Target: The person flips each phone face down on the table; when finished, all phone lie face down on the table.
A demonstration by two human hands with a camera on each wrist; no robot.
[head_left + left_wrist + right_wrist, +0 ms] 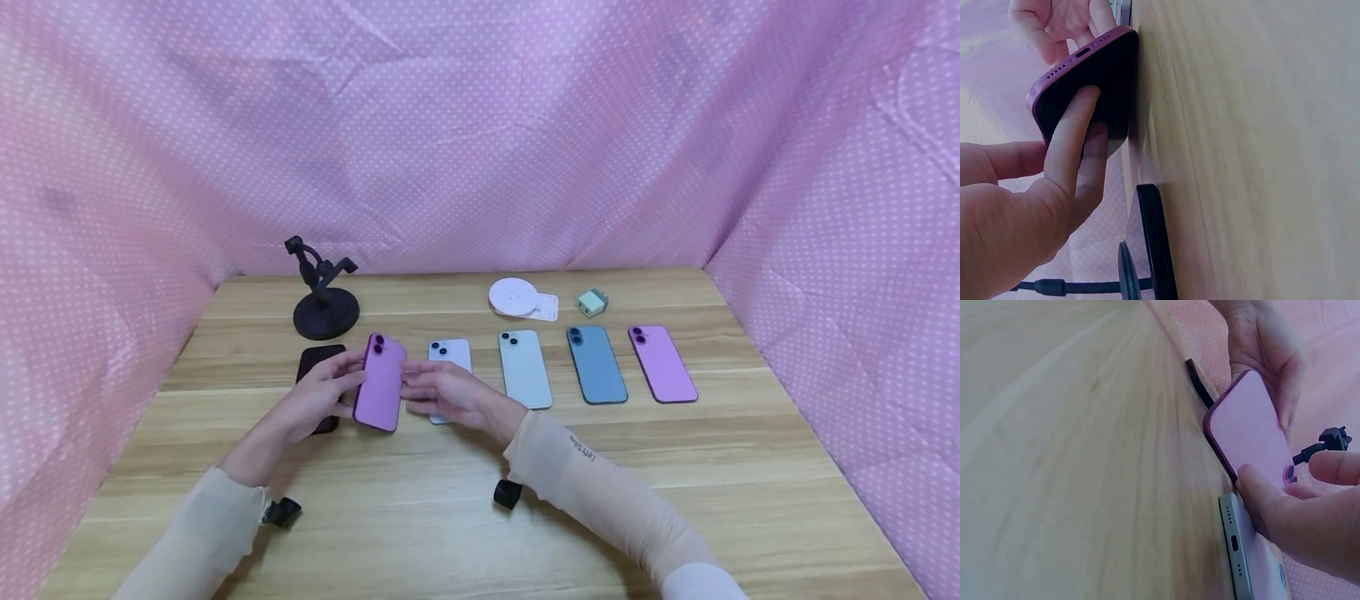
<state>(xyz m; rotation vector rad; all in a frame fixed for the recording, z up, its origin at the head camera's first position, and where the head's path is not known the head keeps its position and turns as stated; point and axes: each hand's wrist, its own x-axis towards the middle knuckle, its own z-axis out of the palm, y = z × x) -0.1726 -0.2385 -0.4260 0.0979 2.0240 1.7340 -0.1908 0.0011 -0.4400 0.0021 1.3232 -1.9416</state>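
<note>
A pink smartphone (381, 385) is tilted over the table, its back with two camera lenses facing up. My left hand (321, 390) grips it by the left side. In the left wrist view two fingers (1072, 134) of that hand lie against its dark screen. My right hand (453, 392) reaches to the opposite side with fairly straight fingers, fingertips right at the phone's right edge. Partly covered by my left hand is a black phone (327, 423). Under my right hand lies a pale lavender phone (459, 350), partly hidden.
Farther right, a white phone (527, 371), a blue phone (598, 367) and another pink phone (663, 365) lie backs up. Behind them are a round white disc (513, 296) on a card and a green charger plug (592, 302). A black stand (326, 312) is at back left.
</note>
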